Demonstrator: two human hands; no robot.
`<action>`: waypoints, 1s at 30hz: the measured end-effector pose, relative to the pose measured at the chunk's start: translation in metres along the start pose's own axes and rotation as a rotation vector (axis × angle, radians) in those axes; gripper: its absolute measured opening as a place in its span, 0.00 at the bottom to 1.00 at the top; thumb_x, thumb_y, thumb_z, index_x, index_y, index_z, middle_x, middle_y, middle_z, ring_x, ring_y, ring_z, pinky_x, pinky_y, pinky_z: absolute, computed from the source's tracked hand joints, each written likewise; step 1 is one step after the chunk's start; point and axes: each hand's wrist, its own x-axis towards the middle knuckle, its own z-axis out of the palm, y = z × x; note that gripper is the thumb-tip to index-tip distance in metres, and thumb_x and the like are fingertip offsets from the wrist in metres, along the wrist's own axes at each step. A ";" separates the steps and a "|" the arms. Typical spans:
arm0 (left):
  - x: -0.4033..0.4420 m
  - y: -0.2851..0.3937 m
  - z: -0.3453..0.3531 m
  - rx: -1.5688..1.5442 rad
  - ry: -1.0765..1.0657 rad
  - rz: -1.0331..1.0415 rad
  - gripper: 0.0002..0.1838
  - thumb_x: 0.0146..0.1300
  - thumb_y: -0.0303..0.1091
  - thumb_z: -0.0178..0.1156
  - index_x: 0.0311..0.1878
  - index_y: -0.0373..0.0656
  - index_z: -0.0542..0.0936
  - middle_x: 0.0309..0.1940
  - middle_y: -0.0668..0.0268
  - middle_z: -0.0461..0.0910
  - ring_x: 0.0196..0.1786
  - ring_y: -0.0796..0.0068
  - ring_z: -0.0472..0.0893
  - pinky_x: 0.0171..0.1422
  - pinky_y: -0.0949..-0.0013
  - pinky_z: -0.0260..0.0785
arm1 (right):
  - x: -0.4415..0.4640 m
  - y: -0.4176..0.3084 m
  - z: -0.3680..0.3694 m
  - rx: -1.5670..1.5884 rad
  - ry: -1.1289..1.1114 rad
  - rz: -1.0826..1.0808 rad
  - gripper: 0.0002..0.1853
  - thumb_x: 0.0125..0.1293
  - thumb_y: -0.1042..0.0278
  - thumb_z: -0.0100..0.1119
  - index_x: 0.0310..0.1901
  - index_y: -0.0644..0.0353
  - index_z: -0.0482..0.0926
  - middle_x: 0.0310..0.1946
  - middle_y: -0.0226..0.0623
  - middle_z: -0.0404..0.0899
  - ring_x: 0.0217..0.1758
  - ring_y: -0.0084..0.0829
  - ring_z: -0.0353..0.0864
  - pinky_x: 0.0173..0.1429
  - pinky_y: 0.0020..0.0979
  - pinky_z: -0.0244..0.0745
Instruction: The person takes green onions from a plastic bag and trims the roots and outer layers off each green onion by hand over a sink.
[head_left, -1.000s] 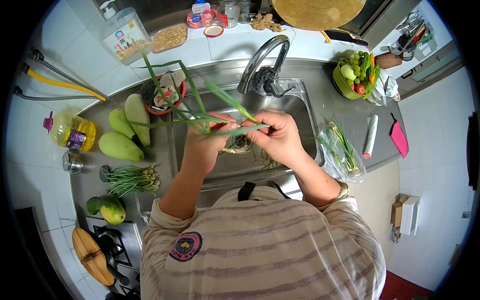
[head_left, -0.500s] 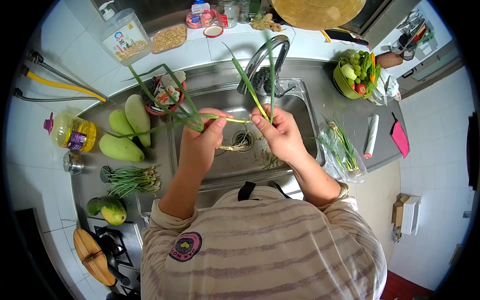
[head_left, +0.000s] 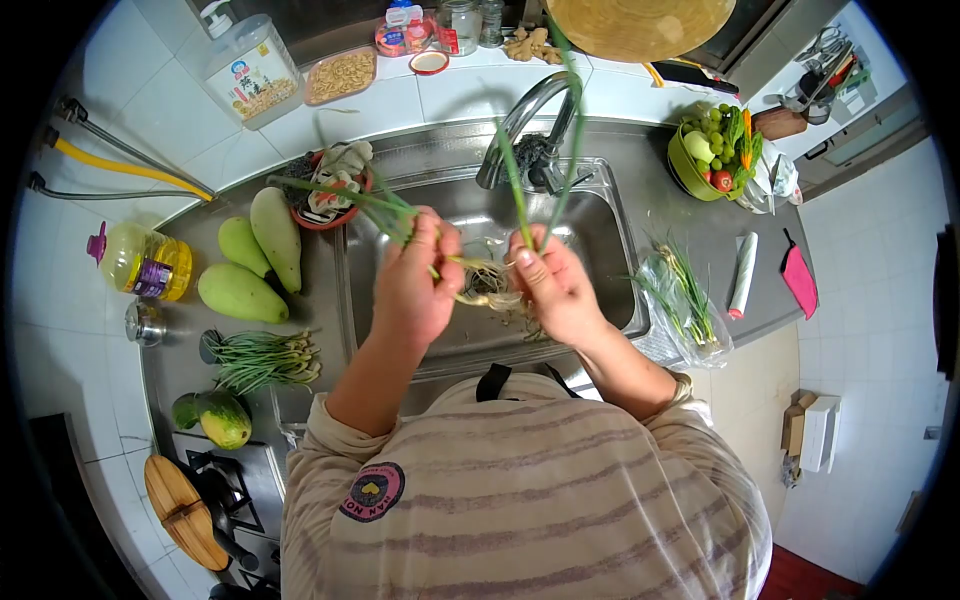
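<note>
Long green scallions (head_left: pixel 517 195), pale stringy roots (head_left: pixel 488 299)

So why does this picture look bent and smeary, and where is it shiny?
Head view: the scallions at the left hand look motion-blurred; head view: the counter bows and the corners go black, probably a wide lens; head view: glints show on the tap and sink.

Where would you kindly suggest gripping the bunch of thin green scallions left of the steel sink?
I'd grip the green scallion bunch by its pale bulb ends, probably from the right, nearest the steel sink: they point that way, while the leaves splay leftward.
</note>
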 end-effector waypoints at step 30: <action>-0.004 -0.018 -0.008 0.174 -0.070 0.244 0.04 0.68 0.30 0.46 0.38 0.42 0.69 0.35 0.66 0.70 0.23 0.86 0.62 0.22 0.82 0.53 | 0.021 0.030 -0.026 -0.427 0.241 -0.251 0.03 0.54 0.77 0.51 0.26 0.66 0.74 0.18 0.27 0.68 0.23 0.14 0.64 0.25 0.20 0.59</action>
